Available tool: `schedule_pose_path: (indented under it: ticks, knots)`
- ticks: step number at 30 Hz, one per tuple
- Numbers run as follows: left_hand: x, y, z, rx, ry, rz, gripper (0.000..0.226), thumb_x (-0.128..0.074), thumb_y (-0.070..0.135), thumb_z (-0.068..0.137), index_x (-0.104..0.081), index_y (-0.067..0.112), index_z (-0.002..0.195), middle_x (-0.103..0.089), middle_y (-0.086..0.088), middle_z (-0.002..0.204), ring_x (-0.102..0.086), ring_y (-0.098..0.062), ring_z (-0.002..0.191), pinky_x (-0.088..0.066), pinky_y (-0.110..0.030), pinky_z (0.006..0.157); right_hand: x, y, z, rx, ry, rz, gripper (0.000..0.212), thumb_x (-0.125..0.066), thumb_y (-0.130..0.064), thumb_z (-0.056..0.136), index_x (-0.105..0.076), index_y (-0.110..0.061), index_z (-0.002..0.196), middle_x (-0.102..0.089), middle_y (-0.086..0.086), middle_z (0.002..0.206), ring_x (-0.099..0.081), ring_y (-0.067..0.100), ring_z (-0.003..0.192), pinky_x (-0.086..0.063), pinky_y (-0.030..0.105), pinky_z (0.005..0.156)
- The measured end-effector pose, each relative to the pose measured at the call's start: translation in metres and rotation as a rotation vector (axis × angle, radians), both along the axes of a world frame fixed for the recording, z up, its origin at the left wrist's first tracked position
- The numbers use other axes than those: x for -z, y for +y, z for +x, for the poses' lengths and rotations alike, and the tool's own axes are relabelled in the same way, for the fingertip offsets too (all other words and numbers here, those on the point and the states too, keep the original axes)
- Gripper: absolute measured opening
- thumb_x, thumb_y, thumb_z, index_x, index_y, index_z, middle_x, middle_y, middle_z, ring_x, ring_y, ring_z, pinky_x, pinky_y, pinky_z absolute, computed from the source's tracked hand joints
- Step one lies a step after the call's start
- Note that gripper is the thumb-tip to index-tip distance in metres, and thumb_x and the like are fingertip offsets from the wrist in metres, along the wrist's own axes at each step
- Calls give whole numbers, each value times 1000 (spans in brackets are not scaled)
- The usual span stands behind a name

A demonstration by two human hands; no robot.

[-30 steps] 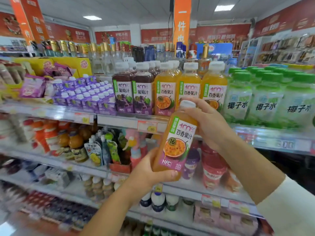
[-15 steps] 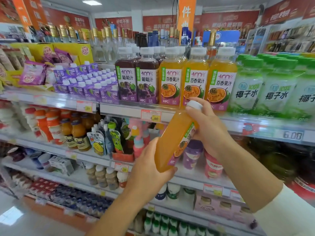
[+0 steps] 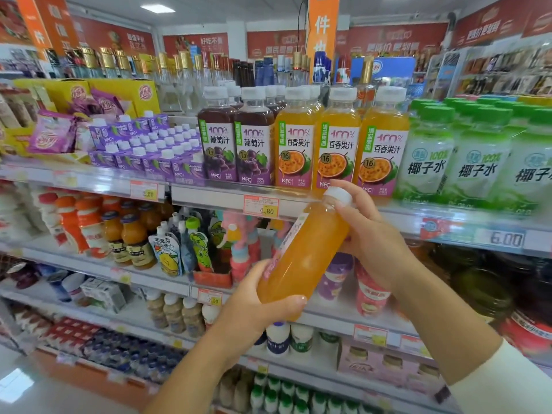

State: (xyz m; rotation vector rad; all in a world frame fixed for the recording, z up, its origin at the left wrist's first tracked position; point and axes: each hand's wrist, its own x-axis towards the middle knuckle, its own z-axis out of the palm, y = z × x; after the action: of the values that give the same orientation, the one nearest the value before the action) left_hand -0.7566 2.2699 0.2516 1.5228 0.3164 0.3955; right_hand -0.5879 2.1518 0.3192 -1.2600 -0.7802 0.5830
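The left hand grips the base of the orange juice bottle, thumb curled across its front. The right hand holds the top, fingers wrapped round beside the white cap. The bottle tilts, cap up-right, before the shelf of matching bottles.

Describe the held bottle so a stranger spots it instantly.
Find the shelf edge with the 4.80 price tag. Just right of it, the orange juice bottle tilts between left hand and right hand. Unlike the upright shelved bottles, its label is turned aside.
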Motion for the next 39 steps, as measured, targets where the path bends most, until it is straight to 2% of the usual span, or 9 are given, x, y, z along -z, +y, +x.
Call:
schedule_pose_path:
  ticks: [3,6,9,14,24,28,31,35,39]
  knots:
    - [3,-6,5,-274,2,415,71,-85,42,69,-41,49,125,-56,25,117,-58,8,100,-53,-16,75,0,2,3,131,-52,-76,27,-56,-34,97,-58,-45,121,-66,6,113,-72,21,91,-61,45,73]
    - [7,-10,5,-302,44,649,85,-83,51,69,-29,50,135,-39,33,126,-45,11,112,-50,-16,82,3,6,1,249,9,-42,23,-62,-34,93,-64,-41,114,-65,5,116,-73,22,88,-61,46,67]
    - [4,-3,1,-134,57,424,86,-85,50,66,-34,50,135,-46,29,130,-53,10,110,-53,-19,83,8,3,2,262,45,8,21,-62,-28,93,-68,-37,112,-67,7,115,-73,22,84,-60,43,66]
    - [2,10,-5,174,47,-192,68,-76,37,75,-49,20,136,-67,-10,125,-67,-33,111,-57,-43,90,11,-3,2,94,135,105,28,-57,-22,93,-66,-32,118,-71,11,109,-68,24,87,-54,36,64]
    - [13,-1,-3,95,18,-79,57,-76,40,72,-57,22,123,-73,-6,112,-71,-28,100,-59,-32,75,12,-4,2,51,74,3,26,-52,-26,98,-63,-38,119,-67,18,117,-65,27,91,-55,40,70]
    - [12,-12,-3,-197,41,373,48,-82,35,76,-55,40,115,-69,18,101,-67,-3,90,-56,-21,73,8,-4,4,98,-61,-201,24,-55,-40,96,-58,-51,117,-70,3,106,-72,21,90,-60,48,74]
    - [14,-18,-6,-255,27,505,59,-83,39,75,-46,48,120,-61,22,108,-62,2,94,-53,-16,74,12,-6,2,154,-17,-177,20,-60,-38,93,-62,-44,112,-70,9,106,-73,22,89,-60,52,71]
    - [11,-5,-8,-30,132,198,76,-79,65,66,-40,59,130,-53,30,128,-55,10,112,-46,-26,99,14,-13,1,79,55,-61,25,-61,-26,93,-66,-38,113,-67,17,112,-70,26,90,-58,45,73]
    - [6,10,-2,206,146,-97,67,-79,41,72,-54,29,133,-65,2,131,-64,-18,116,-52,-35,94,13,-17,-3,-51,85,19,39,-61,-24,84,-61,-29,123,-68,14,118,-67,27,97,-55,36,72]
